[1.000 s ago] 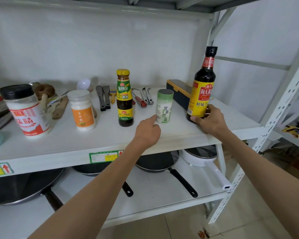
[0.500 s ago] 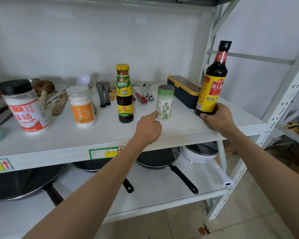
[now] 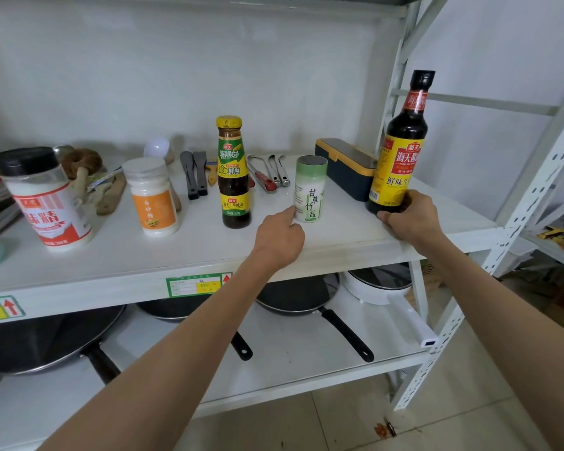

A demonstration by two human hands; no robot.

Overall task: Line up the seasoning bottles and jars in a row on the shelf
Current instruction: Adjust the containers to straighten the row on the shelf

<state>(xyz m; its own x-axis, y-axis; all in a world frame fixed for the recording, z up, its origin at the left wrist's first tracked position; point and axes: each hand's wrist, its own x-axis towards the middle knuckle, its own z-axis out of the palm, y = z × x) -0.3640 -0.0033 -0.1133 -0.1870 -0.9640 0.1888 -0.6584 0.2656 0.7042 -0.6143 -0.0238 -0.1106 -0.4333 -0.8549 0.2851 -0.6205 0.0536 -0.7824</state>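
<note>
A: Which step is in hand?

B: The last of the row, I'd judge. 5 containers stand along the front of the shelf (image 3: 339,252): the black-capped jar (image 3: 44,198) toward the left end, the orange-label jar (image 3: 152,196), the yellow-capped sauce bottle (image 3: 233,172), the green salt shaker (image 3: 310,188), and the tall soy sauce bottle (image 3: 399,148) near the right end, just in front of a dark box (image 3: 345,172).

A: And the hands?

B: The right hand (image 3: 411,219) is wrapped around the soy bottle's base; the bottle tilts slightly, so I can't tell whether it's fully seated. The left hand (image 3: 279,237) is curled, its fingertips touching the shaker's lower left side, not gripping it.

A: Next move?

B: Set the soy bottle upright level with the others, then nudge the shaker into line. The tall bottle could tip, so release it only once its base is flat. The shaker and soy bottle sit slightly further back than the jars.
</note>
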